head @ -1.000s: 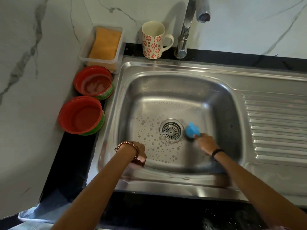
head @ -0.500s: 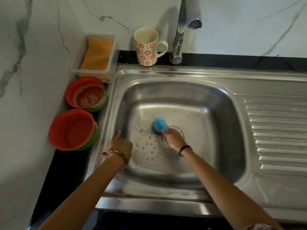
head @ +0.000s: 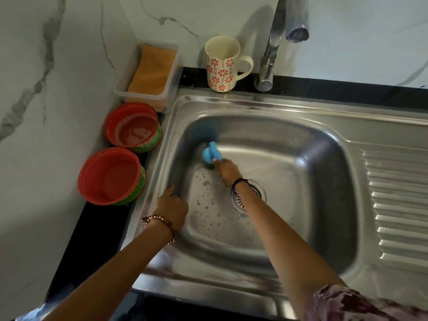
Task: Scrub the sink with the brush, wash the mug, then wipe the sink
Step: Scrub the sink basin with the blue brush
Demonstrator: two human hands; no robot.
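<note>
The person is working on the first step, scrubbing the sink [head: 342, 172] with the brush [head: 211, 155]. The right hand [head: 228, 170] is grasping the blue brush by its handle, fingers curled round it, and is pressing its head against the basin floor near the far-left corner, beyond the drain [head: 250, 200], which the wrist is partly covering. The left hand [head: 172, 205] is resting on the basin's left rim, index finger stretched out along the steel, holding nothing.

Judging by the soap spots lying between the two hands, much of the basin is probably still to be covered, so the next move is likely calling for more strokes out from that corner before the mug is touched.

The mug [head: 223, 63], one only, is standing upright well beyond the brush hand, on the back ledge just beside the one tap [head: 269, 54]. Past the left hand, two red bowls [head: 111, 177] [head: 133, 126] are sitting on the counter, and behind them one clear tub [head: 125, 89] is holding one orange sponge [head: 151, 70].
</note>
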